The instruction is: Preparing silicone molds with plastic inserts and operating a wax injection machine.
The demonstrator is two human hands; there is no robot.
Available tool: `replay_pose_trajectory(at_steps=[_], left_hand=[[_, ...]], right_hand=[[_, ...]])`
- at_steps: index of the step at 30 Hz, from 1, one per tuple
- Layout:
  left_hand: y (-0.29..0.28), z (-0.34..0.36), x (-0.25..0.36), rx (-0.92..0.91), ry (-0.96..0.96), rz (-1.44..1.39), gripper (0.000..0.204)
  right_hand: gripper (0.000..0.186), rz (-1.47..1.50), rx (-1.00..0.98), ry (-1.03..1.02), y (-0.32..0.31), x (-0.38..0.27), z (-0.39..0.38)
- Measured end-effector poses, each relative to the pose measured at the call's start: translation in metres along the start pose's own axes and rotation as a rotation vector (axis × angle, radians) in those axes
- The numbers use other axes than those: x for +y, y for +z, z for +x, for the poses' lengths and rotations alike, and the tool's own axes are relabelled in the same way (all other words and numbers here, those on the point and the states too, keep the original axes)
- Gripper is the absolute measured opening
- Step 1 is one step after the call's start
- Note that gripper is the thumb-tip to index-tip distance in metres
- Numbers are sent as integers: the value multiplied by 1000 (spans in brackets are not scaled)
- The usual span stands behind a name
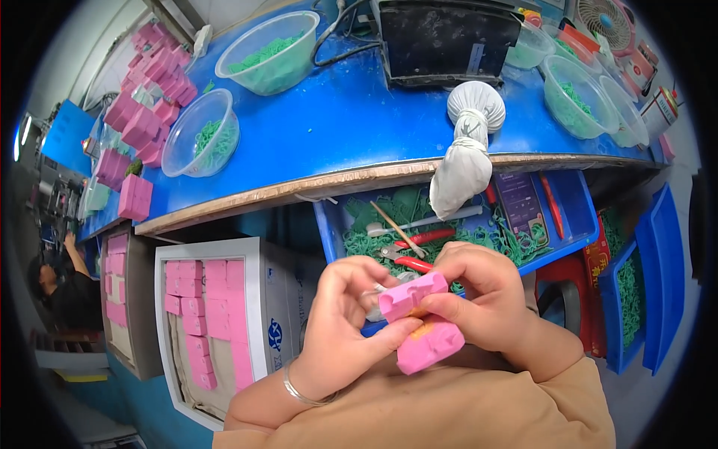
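Note:
Close in front of my body, a pink rubber mould (431,346) is parted into an upper and a lower piece, with something yellowish showing between them. My left hand (336,318) grips it from the left, thumb pressed at the gap. From the other side my right hand (485,295) closes on it, thumb laid near the upper piece. Just beyond both hands is an open blue drawer (580,233) of green scraps, holding red-handled cutters (413,262), a brush-like stick (396,227) and a phone (523,206).
A white cloth-wrapped bundle (475,120) hangs over the edge of the blue table (321,135). Plastic bowls (176,153) of green pieces and a black box (449,41) stand on it. Stacked pink moulds (138,127) are at left, more in a box (262,299). Another person (71,292) is far left.

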State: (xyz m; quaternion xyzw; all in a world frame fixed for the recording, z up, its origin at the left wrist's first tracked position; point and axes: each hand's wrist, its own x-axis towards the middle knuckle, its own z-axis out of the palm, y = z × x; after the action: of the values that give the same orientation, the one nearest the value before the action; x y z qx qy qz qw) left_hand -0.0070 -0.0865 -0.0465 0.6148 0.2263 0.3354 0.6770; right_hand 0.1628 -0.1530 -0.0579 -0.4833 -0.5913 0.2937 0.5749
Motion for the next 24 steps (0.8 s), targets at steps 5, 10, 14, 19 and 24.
replay_pose_trajectory(at_steps=[5, 10, 14, 19, 24], left_hand=[[-7, -5, 11, -135, -392, -136, 21], [-7, -12, 2, -110, -235, 15, 18], [-4, -12, 1, -91, -160, 14, 17], [-3, -12, -1, -82, -186, -21, 18], [-3, -12, -2, -97, -203, -30, 18]], right_hand=[[14, 152, 27, 254, 11, -6, -11], [22, 365, -3, 325, 11, -7, -10], [28, 403, -105, 363, 6, -7, -10], [33, 408, -128, 436, 5, -13, -8], [33, 429, -129, 446, 4, -13, -9]])
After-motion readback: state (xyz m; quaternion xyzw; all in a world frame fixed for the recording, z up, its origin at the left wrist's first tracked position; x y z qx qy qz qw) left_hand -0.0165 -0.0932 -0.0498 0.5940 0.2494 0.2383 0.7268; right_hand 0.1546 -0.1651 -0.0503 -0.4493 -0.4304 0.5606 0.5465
